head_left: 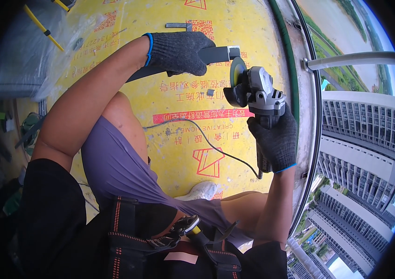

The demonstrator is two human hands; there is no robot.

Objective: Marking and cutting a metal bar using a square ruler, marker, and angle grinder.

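My left hand [179, 52], in a dark grey knit glove with a blue cuff, is closed around a dark grey rectangular metal bar [218, 55]. The bar's free end points right, and its other part runs back under my left forearm. My gloved right hand [276, 139] grips the body of a corded angle grinder [263, 88] with a silver-grey head. Its thin greenish disc [237, 69] stands on edge close to the bar's free end; whether they touch, I cannot tell. A small grey offcut [210, 93] lies on the floor left of the disc guard.
Yellow printed protective sheeting [169, 153] covers the floor. The grinder's black cord [211, 145] curves across it beside my shoe [203, 189]. Another grey metal piece [175, 25] lies farther off. Along the right runs a window edge [316, 139] above a high drop, crossed by a railing [353, 60]. Clear plastic wrap [34, 51] lies left.
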